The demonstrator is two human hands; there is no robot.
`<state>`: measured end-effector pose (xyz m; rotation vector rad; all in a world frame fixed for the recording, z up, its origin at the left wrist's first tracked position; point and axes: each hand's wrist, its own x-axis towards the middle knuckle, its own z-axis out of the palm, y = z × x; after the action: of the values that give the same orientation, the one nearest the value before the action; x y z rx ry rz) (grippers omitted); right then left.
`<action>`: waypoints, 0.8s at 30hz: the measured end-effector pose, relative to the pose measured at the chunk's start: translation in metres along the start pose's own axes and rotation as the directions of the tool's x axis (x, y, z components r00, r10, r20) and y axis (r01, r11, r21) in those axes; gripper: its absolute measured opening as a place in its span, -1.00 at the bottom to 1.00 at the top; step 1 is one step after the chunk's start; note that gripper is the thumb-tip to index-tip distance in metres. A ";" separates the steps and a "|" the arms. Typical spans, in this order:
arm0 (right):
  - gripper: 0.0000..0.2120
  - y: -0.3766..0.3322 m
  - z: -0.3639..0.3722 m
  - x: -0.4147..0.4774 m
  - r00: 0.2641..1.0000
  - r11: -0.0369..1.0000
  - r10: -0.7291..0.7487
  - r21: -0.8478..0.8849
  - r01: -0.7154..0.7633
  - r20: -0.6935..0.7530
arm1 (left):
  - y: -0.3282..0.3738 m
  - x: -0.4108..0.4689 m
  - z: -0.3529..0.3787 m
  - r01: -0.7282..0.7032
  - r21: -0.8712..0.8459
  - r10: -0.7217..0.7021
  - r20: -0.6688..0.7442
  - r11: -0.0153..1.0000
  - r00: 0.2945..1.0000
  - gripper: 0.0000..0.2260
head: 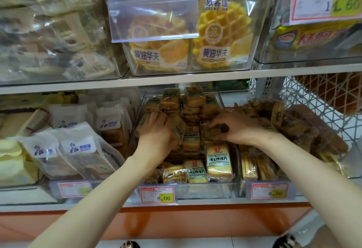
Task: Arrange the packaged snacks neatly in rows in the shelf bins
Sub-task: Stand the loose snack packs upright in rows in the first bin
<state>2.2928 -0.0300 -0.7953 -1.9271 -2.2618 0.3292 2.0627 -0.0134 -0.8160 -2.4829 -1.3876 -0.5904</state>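
Currently both grips are working the middle bin, rows unfinished.
Shelf [176, 80] carries a clear rigid plastic bin [205, 190] crammed with snack packs [219, 161]: glossy, crinkly film over flat, rectangular toasted slices. Left grip [156, 130] is curled round packs at the bin's centre. Right grip [235, 128] pinches one small pack [210, 133] just beside. Likely risk: the slick film slips, or a nudge topples the upright stack behind.

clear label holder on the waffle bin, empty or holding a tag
Empty: the label holder shows only waffle packs behind it.
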 end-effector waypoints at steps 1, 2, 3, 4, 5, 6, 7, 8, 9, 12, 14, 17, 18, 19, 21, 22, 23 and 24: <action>-0.61 0.002 -0.001 0.000 1.000 1.000 -0.019 -0.004 0.019 0.013 | -0.004 0.002 0.001 -0.035 0.060 0.036 -0.023 0.998 0.999 -0.49; -0.58 0.003 -0.002 -0.001 0.999 0.999 -0.032 -0.009 0.032 0.027 | -0.009 0.004 0.002 -0.054 0.088 0.055 -0.008 0.995 0.998 -0.48; -0.54 0.003 -0.002 -0.001 0.998 0.999 -0.036 -0.012 0.037 0.044 | -0.013 0.005 0.002 -0.061 0.074 0.059 0.024 0.995 0.998 -0.46; -0.51 0.002 -0.003 -0.001 0.998 0.999 -0.031 -0.008 0.031 0.058 | -0.017 0.006 0.002 -0.079 0.045 0.076 0.064 0.996 0.995 -0.42; -0.49 0.001 -0.004 -0.002 0.998 1.000 -0.018 -0.002 0.018 0.065 | -0.021 0.005 0.003 -0.115 0.014 0.112 0.108 0.993 0.988 -0.35; -0.47 0.000 -0.003 -0.001 0.998 1.000 -0.009 0.001 0.009 0.060 | -0.026 0.003 0.005 -0.169 0.007 0.167 0.138 0.986 0.976 -0.29; -0.47 -0.001 -0.003 0.000 0.999 1.000 -0.003 -0.003 0.003 0.052 | -0.031 0.002 0.006 -0.227 0.034 0.219 0.155 0.973 0.963 -0.26; -0.46 -0.001 -0.003 0.001 0.999 1.000 -0.001 -0.014 0.001 0.043 | -0.034 0.002 0.008 -0.265 0.074 0.249 0.180 0.961 0.952 -0.25; -0.46 -0.001 -0.002 0.003 1.000 1.000 -0.004 -0.030 0.005 0.030 | -0.037 0.002 0.008 -0.272 0.106 0.250 0.184 0.956 0.951 -0.27; -0.46 0.001 -0.002 0.006 1.000 1.000 -0.004 -0.018 0.005 0.008 | -0.038 0.004 0.009 -0.253 0.168 0.222 0.183 0.953 0.958 -0.38; -0.47 0.003 -0.003 0.006 1.000 1.000 -0.005 0.021 0.005 0.003 | -0.036 0.004 0.011 -0.236 0.201 0.202 0.179 0.951 0.963 -0.40; -0.44 0.005 -0.004 0.006 1.000 0.998 -0.009 0.062 0.009 -0.001 | -0.035 0.003 0.015 -0.196 0.209 0.168 0.144 0.958 0.975 -0.36; -0.42 0.005 -0.003 0.006 1.000 0.997 -0.012 0.075 0.012 0.000 | -0.034 0.004 0.016 -0.194 0.166 0.173 0.133 0.967 0.976 -0.36; -0.41 0.005 -0.003 0.006 1.000 0.996 -0.013 0.090 0.013 0.004 | -0.031 0.004 0.015 -0.191 0.102 0.179 0.121 0.976 0.976 -0.37; -0.41 0.003 -0.003 0.004 1.000 0.992 -0.029 0.124 0.028 0.011 | -0.022 0.007 0.011 -0.189 -0.011 0.189 0.091 0.982 0.978 -0.44; -0.42 0.002 -0.004 0.002 0.999 0.987 -0.047 0.153 0.045 0.005 | -0.017 0.010 0.011 -0.202 -0.044 0.204 0.064 0.978 0.977 -0.47; -0.44 0.001 -0.005 0.002 0.998 0.976 -0.057 0.208 0.059 -0.012 | -0.011 0.012 0.011 -0.217 -0.079 0.221 0.041 0.973 0.974 -0.48; -0.47 0.000 -0.007 0.002 0.997 0.955 -0.057 0.289 0.067 -0.043 | -0.006 0.013 0.012 -0.228 -0.120 0.232 0.025 0.966 0.972 -0.45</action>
<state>2.2940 -0.0279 -0.7881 -1.6976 -2.1084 0.5796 2.0668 0.0045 -0.8209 -2.7113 -1.0827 -0.5901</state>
